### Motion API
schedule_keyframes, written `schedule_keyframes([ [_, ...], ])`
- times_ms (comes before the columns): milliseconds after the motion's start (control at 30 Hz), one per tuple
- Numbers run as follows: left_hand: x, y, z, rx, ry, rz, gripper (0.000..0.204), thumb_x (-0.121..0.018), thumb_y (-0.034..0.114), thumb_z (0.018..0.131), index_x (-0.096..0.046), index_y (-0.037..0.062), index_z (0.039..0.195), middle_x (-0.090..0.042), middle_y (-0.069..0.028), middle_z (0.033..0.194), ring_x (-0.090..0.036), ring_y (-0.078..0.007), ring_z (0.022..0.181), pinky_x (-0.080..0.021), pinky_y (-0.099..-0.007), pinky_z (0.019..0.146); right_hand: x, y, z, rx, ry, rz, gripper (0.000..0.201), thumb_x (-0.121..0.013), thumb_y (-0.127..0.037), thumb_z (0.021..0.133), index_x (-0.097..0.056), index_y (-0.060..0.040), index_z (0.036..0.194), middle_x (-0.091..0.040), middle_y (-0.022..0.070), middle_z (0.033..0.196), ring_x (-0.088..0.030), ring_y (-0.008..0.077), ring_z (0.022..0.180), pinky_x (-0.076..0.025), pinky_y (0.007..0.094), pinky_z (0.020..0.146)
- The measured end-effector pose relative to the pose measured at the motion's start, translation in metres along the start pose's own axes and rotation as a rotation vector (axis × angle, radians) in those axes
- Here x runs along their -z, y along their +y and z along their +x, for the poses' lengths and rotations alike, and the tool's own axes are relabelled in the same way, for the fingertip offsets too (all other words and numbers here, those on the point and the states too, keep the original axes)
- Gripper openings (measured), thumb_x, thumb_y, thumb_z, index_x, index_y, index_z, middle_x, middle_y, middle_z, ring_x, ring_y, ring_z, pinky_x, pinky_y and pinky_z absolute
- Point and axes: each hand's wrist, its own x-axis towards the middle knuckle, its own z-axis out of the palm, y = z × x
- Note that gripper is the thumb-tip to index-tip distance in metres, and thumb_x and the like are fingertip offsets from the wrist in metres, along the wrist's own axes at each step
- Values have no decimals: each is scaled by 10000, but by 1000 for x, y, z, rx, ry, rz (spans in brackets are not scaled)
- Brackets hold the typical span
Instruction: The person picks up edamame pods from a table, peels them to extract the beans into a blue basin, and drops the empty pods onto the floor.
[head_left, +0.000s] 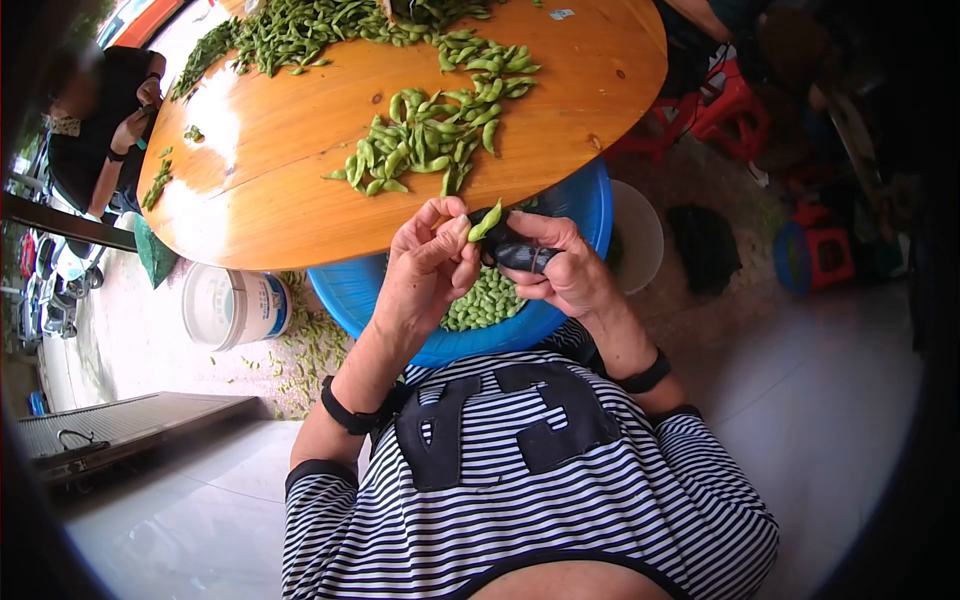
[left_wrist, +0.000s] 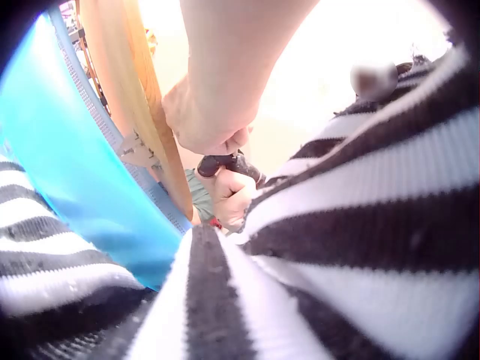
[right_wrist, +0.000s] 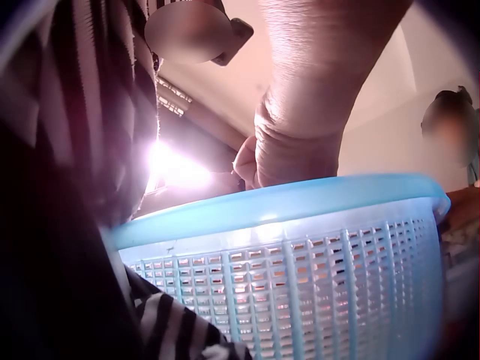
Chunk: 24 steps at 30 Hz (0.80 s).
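Observation:
Between the thumb and fingers of my left hand (head_left: 425, 265) is pinched a green pod (head_left: 485, 221), held at its lower end above the basket. My right hand (head_left: 565, 270), with black coverings (head_left: 520, 256) on some digits, meets the pod's right side. Shelled green beans (head_left: 484, 302) lie in the blue basket (head_left: 335, 298) below both hands. In the left wrist view my left hand (left_wrist: 214, 120) is close to the right hand (left_wrist: 234, 196). The right wrist view shows my right hand (right_wrist: 300, 135) over the basket's rim (right_wrist: 277, 201), its fingertips mostly hidden.
Piles of pods (head_left: 420, 140) lie on the round wooden table (head_left: 290, 170) ahead. A white bucket (head_left: 235, 306) stands at left, with pods scattered on the floor (head_left: 310, 350). Another person (head_left: 90, 150) sits across at the left; red stools (head_left: 730, 115) stand at right.

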Motion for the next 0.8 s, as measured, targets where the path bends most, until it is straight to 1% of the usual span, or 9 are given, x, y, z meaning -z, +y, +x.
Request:
schedule_keyframes([
  [100, -10, -3, 0, 80, -3, -77, 140, -577, 107, 942, -497, 94, 1056, -588, -18, 714, -502, -83, 510, -344, -192, 414, 0, -2, -3, 29, 19, -125, 395, -369, 52, 776, -564, 46, 1120, -437, -17, 671, -337, 32, 532, -279, 181, 440],
  [167, -24, -4, 0, 26, 278, 21, 135, -577, 127, 945, -497, 87, 1048, -586, -18, 702, -500, -91, 488, -343, -193, 411, -2, 0, -5, 17, 69, -158, 392, -382, 50, 783, -558, 52, 1133, -435, -19, 668, -334, 29, 528, -280, 181, 439],
  [200, -22, -4, 0, 24, 278, 23, 135, -577, 127, 945, -497, 87, 1048, -586, -18, 702, -500, -91, 488, -343, -193, 411, -2, 0, -5, 7, 121, -190, 390, -395, 48, 789, -552, 58, 1146, -432, -21, 665, -331, 25, 523, -281, 180, 439],
  [300, -13, -5, -1, -126, 207, 116, 117, -588, 134, 941, -545, 59, 1019, -598, -25, 705, -518, -103, 491, -353, -196, 415, -6, -13, -8, 60, 207, -103, 346, -419, 23, 835, -541, 73, 1155, -434, -22, 675, -327, 21, 523, -281, 180, 437],
  [400, -12, -4, -5, 100, 94, 136, 165, -607, 163, 933, -645, 11, 986, -627, -46, 714, -542, -107, 518, -380, -212, 424, 8, -5, -4, 174, 159, -196, 379, -508, -68, 869, -518, 79, 1218, -452, -37, 706, -375, 18, 535, -318, 170, 451],
  [500, -14, -5, -6, 125, 82, 268, 191, -605, 175, 936, -647, 6, 1015, -624, -45, 717, -532, -107, 519, -390, -219, 433, 6, -10, -6, 196, 155, -310, 470, -592, -125, 834, -513, 61, 1258, -462, -51, 724, -414, 7, 552, -350, 162, 472],
  [600, -15, -6, -12, 38, 21, 542, 215, -656, 152, 900, -644, -29, 1015, -617, -28, 721, -544, -89, 560, -433, -220, 490, 0, -16, -8, 123, 174, -457, 438, -600, -57, 800, -558, 37, 1225, -503, -40, 752, -468, 32, 601, -401, 184, 535],
  [667, -17, -7, -13, -36, 5, 731, 224, -678, 142, 882, -642, -40, 1006, -615, -25, 720, -547, -80, 576, -444, -218, 510, -5, -13, -6, 218, 276, -843, 426, -587, 31, 751, -599, 21, 1176, -550, -29, 798, -526, 66, 686, -432, 199, 623],
  [800, -18, -5, -14, -30, -2, 961, 174, -681, 119, 875, -640, -38, 936, -562, -7, 654, -493, -57, 516, -390, -201, 455, -4, -6, -4, 361, 273, -1029, 404, -549, 67, 729, -618, 22, 1124, -586, -28, 831, -544, 81, 734, -427, 200, 660],
])
